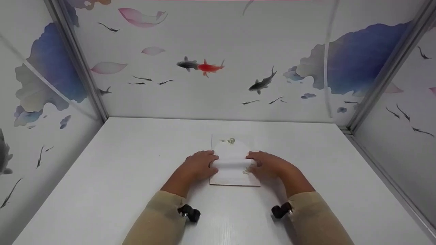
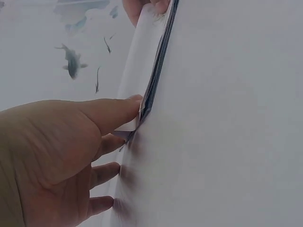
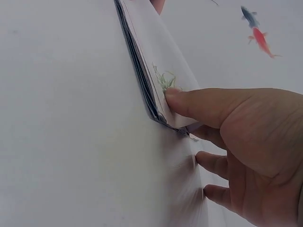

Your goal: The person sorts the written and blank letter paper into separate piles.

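Head view: left hand (image 1: 201,165) and right hand (image 1: 270,165) pinch a booklet (image 1: 233,164).

Table (image 1: 136,163): we have it before the back wall (image 1: 218,98), between left wall (image 1: 34,143) and right wall (image 1: 405,88).
Corner posts (image 1: 76,61): one where left and back walls meet; its fellow at the right corner.
Paper stack (image 1: 231,175): on the table, between both hands.
Left hand (image 1: 201,165): touching the stack's left edge.
Right hand (image 1: 270,165): touching its right edge; we note the thumb beside a plant print (image 1: 246,171).
Sleeves (image 1: 158,217): on our near side of the hands.
Fish pair (image 1: 209,67): on the back wall, beyond the stack; single fish (image 1: 261,82) to its right.
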`<state>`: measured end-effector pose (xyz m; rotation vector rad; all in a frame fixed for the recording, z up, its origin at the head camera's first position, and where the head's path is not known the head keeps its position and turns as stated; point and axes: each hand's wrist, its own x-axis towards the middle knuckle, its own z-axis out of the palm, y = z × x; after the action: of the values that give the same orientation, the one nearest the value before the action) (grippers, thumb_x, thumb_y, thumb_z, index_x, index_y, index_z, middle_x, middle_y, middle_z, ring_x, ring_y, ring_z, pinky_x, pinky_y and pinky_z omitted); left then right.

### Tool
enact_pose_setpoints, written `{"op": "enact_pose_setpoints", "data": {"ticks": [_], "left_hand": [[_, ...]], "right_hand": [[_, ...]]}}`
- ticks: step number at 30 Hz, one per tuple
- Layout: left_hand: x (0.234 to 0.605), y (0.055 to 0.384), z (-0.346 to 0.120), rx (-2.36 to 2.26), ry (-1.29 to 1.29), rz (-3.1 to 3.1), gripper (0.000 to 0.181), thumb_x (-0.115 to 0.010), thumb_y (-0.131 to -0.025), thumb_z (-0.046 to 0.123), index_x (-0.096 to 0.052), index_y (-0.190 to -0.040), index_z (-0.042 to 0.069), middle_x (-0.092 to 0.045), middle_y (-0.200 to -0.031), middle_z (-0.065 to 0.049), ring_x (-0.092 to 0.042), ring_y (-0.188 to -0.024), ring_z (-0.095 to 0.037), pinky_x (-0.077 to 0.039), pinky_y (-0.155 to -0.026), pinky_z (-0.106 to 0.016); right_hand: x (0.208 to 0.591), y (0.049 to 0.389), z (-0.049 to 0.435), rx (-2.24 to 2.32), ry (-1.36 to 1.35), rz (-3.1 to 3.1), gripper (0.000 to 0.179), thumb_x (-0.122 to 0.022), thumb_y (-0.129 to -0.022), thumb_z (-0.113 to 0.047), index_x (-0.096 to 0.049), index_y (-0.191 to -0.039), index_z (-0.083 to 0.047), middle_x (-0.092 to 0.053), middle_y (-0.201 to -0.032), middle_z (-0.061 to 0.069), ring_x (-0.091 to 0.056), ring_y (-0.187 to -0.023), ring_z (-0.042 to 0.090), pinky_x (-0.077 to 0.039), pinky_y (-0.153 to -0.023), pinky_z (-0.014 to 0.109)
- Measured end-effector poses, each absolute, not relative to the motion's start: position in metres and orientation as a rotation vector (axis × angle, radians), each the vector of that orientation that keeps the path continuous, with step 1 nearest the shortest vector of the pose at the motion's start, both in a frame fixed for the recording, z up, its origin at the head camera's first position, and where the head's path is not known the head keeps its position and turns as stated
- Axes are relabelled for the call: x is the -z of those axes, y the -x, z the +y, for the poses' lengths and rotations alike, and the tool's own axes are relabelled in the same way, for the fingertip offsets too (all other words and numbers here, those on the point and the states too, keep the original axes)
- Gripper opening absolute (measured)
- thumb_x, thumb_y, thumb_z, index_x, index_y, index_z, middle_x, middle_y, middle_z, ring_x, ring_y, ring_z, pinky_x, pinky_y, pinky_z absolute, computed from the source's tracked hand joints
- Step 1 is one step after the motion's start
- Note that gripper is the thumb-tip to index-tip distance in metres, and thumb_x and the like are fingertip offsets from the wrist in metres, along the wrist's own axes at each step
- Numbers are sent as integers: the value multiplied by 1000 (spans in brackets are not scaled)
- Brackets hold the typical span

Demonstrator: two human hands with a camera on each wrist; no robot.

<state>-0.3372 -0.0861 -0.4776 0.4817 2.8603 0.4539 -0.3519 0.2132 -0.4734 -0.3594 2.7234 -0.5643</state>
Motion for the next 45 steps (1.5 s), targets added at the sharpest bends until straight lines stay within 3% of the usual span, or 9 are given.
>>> {"op": "enact_pose_setpoints", "data": {"ticks": [6,10,13,21,27,30,34,40,45], "left_hand": [[478,336,-86,-550,-418,2928,53,-71,-102,42,-60,-153,32,-53,-154,-7,-49,-142,-30,-45,-118,-54],[479,334,-87,-585,-440,2956,50,-73,-100,39,-64,-149,32,-58,-132,-7,-51,-124,-27,-49,-106,-48],[480,333,-87,-588,-457,2966,51,-73,-99,39,-64,-149,30,-61,-128,-7,-52,-122,-26,-50,-105,-48],[482,336,-83,-680,-316,2956,54,-70,-101,49,-64,-149,27,-64,-130,-5,-55,-120,-25,-52,-105,-48],[481,343,-79,-1088,-73,2879,48,-68,-104,31,-62,-148,11,-72,-125,-7,-64,-109,-21,-57,-100,-42],[479,345,-78,-1286,49,2814,47,-69,-103,25,-64,-146,9,-73,-127,-7,-66,-113,-21,-58,-102,-41],[477,347,-77,-1455,158,2754,42,-72,-100,21,-69,-141,9,-74,-126,-7,-69,-113,-20,-61,-100,-39],[472,346,-77,-1540,194,2724,40,-74,-98,17,-72,-138,10,-73,-117,-6,-68,-98,-18,-61,-84,-31],[471,346,-78,-1649,210,2652,39,-74,-98,17,-73,-137,13,-73,-118,-6,-69,-101,-18,-63,-87,-31]], "right_hand": [[470,351,210,564,447,2860,46,-74,-102,-29,-65,-147,-23,-52,-157,12,-44,-150,38,-42,-123,60],[468,350,207,538,395,2909,42,-78,-98,-30,-71,-140,-28,-57,-135,9,-50,-129,31,-52,-108,55],[469,350,204,550,351,2898,42,-79,-97,-29,-72,-139,-27,-61,-127,6,-53,-121,27,-53,-105,52],[466,354,199,840,91,2821,43,-79,-96,-31,-73,-136,-15,-69,-127,9,-62,-110,26,-58,-97,44],[461,355,197,1157,-150,2774,42,-70,-103,-25,-68,-141,-8,-69,-129,15,-68,-104,24,-60,-84,33],[460,354,197,1285,-204,2729,44,-67,-103,-20,-65,-145,-7,-70,-128,16,-70,-100,22,-59,-79,29],[459,352,197,1381,-184,2721,44,-65,-104,-18,-63,-147,-6,-71,-126,15,-72,-101,22,-58,-78,28],[456,350,195,1491,-172,2733,44,-65,-104,-18,-64,-148,-12,-70,-118,13,-71,-96,23,-58,-78,27],[458,354,194,1546,-230,2710,42,-66,-104,-18,-65,-147,-16,-70,-121,12,-70,-99,24,-60,-82,27]]}}
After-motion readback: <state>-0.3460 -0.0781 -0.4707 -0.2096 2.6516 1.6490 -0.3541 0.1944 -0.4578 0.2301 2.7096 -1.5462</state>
